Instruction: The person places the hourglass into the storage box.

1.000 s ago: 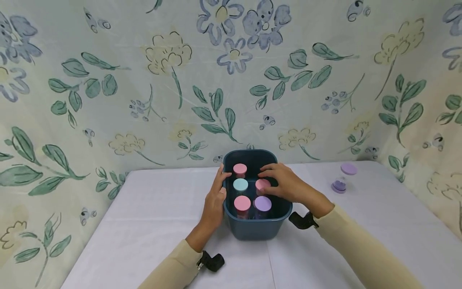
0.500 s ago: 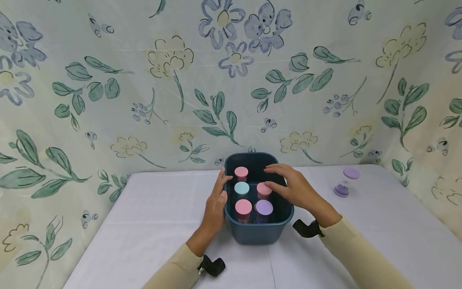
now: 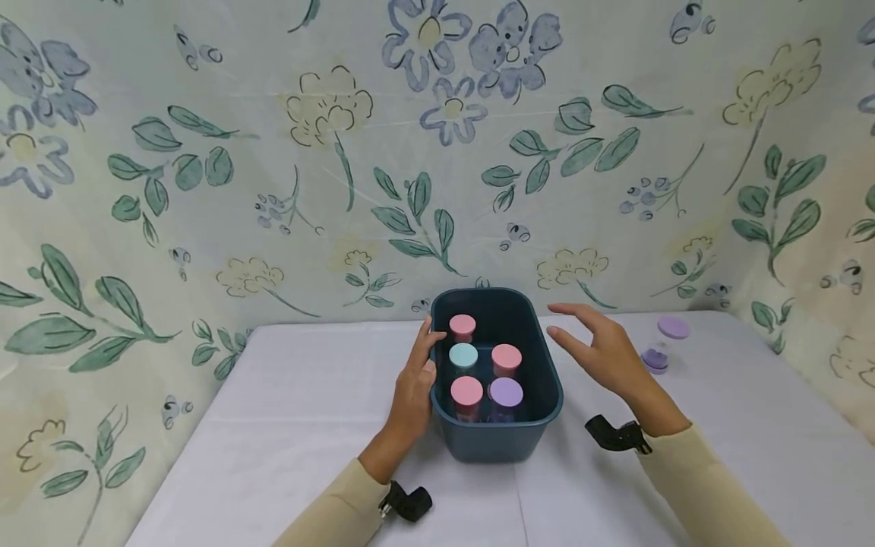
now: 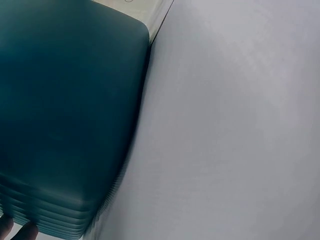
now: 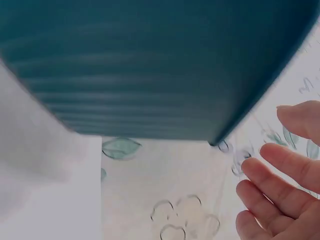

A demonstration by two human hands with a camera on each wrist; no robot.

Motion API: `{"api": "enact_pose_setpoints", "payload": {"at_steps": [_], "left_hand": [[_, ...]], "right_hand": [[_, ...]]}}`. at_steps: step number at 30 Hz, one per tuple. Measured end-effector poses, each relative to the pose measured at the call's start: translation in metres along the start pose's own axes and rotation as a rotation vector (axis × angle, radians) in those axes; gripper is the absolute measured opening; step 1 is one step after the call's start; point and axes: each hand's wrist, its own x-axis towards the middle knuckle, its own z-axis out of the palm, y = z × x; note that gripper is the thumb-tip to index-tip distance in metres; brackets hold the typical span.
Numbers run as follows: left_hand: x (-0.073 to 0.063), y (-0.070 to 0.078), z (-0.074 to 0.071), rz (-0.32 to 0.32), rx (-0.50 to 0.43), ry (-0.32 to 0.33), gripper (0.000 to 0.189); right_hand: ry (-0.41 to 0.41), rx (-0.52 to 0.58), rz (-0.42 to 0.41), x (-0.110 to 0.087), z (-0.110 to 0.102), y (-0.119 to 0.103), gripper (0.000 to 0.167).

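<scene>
A dark blue plastic bin (image 3: 497, 441) stands on the table. Inside it are several small sand timers with round caps: a pink one (image 3: 462, 325) at the back, a light blue one (image 3: 463, 355), a pink one (image 3: 506, 358), a pink one (image 3: 467, 392) and a purple one (image 3: 506, 393) at the front. My left hand (image 3: 412, 391) holds the bin's left rim, one finger over the edge; fingertips (image 4: 25, 232) show against its outside in the left wrist view. My right hand (image 3: 608, 353) hovers right of the bin, fingers spread and holding nothing.
Another sand timer (image 3: 664, 346), with purple caps and purple sand, stands on the white table (image 3: 307, 425) behind my right hand. A floral cloth (image 3: 328, 182) hangs along the back and sides. The bin's back end is close to that cloth.
My right hand has let go of the pink sand timer at the right in the bin, and moved out over the rim to the right. The left hand stays on the bin.
</scene>
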Motion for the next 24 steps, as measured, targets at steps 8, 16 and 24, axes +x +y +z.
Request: {"api": "enact_pose_setpoints", "payload": {"at_steps": [8, 16, 24], "left_hand": [[0.000, 0.000, -0.001, -0.001, -0.028, -0.001, 0.047], [0.001, 0.003, -0.001, -0.006, -0.008, 0.000, 0.047], [0.000, 0.003, -0.002, -0.008, -0.016, -0.003, 0.047]], "right_hand": [[0.056, 0.025, 0.043, -0.004, -0.015, 0.014, 0.049], [0.098, 0.024, 0.068, -0.007, -0.031, 0.022, 0.051], [0.150, 0.028, 0.098, -0.010, -0.046, 0.028, 0.051]]}}
